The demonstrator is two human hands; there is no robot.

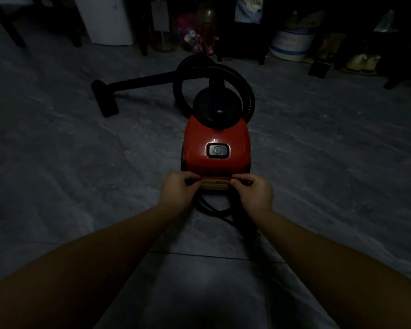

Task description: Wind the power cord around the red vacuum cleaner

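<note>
The red vacuum cleaner [216,141] stands on the grey floor in the middle of the view, its black switch facing up. Its black hose [246,91] loops behind it to a wand and floor nozzle [106,100] at the left. The black power cord [214,208] lies in a loop on the floor under the vacuum's near end. My left hand [177,189] and my right hand [253,191] are at the near end, either side of a beige panel [215,185]. Both pinch the cord there, fingers closed.
Dim room. Along the far wall stand a white appliance [107,20], dark furniture legs [144,41], a white and blue pot [291,45], pink toys [199,41] and shoes [362,61]. Grey floor stretches left and right of the vacuum.
</note>
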